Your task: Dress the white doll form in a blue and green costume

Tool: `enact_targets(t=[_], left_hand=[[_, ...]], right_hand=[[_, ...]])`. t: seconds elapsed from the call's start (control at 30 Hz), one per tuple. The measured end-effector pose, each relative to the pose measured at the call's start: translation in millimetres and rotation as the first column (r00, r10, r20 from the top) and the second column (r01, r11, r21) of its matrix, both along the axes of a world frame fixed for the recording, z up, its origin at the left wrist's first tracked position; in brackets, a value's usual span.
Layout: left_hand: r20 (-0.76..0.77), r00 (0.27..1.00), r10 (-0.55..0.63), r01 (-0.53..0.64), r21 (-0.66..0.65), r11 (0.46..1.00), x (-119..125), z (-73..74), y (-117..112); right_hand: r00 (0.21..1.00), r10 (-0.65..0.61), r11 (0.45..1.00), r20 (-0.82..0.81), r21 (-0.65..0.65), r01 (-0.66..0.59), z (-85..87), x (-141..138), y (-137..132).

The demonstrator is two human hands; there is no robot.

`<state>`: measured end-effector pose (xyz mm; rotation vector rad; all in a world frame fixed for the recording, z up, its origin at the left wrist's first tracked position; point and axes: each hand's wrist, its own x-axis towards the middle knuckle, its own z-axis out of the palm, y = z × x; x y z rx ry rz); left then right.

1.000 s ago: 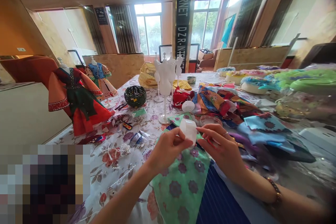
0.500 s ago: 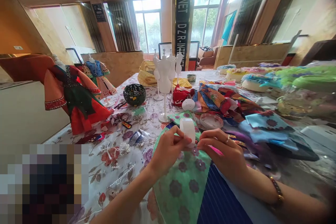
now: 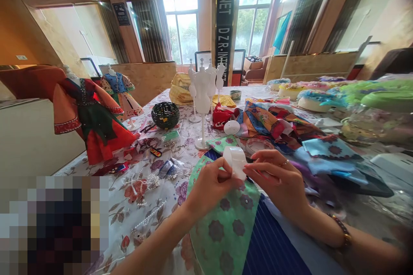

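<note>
A whitish, see-through roll of tape (image 3: 235,159) is held up over the green cloth, its open side turned partly to me. My left hand (image 3: 213,178) grips the roll from the left, thumb and forefinger pinched on its lower edge. At the roll's right edge, the thumb and fingertips of my right hand (image 3: 280,178) are pinched against the tape. A bit of pink and a dark tip show among the right fingers; I cannot make out what they belong to. Beneath both hands lies green cloth with dark flower shapes (image 3: 222,232), over dark blue striped cloth (image 3: 271,236).
White dress-form stands (image 3: 202,94) rise just beyond the hands. Left of them sit a dark woven bowl (image 3: 165,115) and a doll-sized red and green dress (image 3: 93,116). Bunched printed fabrics (image 3: 264,118) fill the right side. Strings of pearl beads (image 3: 142,184) lie front left.
The roll has tilted and turned, shifting slightly right, so its inside shows more. My right hand has risen a little, its fingers now against the roll's edge.
</note>
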<state>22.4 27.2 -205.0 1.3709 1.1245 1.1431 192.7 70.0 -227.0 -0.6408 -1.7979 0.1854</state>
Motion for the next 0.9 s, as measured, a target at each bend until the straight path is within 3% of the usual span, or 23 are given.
enact_targets(t=[0.27,0.43,0.77,0.9], left_hand=[[-0.032,0.999,0.027,-0.026,0.037,0.999,1.5,2.6,-3.5],[0.066,0.997,0.048,-0.05,0.028,0.998,1.4,0.7,-1.3],[0.287,0.958,-0.009,0.056,-0.157,0.986,1.8,8.2,-3.2],[0.295,0.955,0.039,0.009,-0.159,0.987,3.6,11.3,-4.4]], right_hand=[[1.0,0.006,0.992,0.016,0.124,-0.008,1.5,0.7,-3.6],[0.995,0.003,0.973,0.095,0.228,-0.025,5.4,1.0,-6.5],[0.987,0.07,0.968,0.146,0.229,-0.103,5.9,2.6,-2.7],[0.981,0.059,0.968,0.186,0.229,-0.101,5.1,3.6,-2.6]])
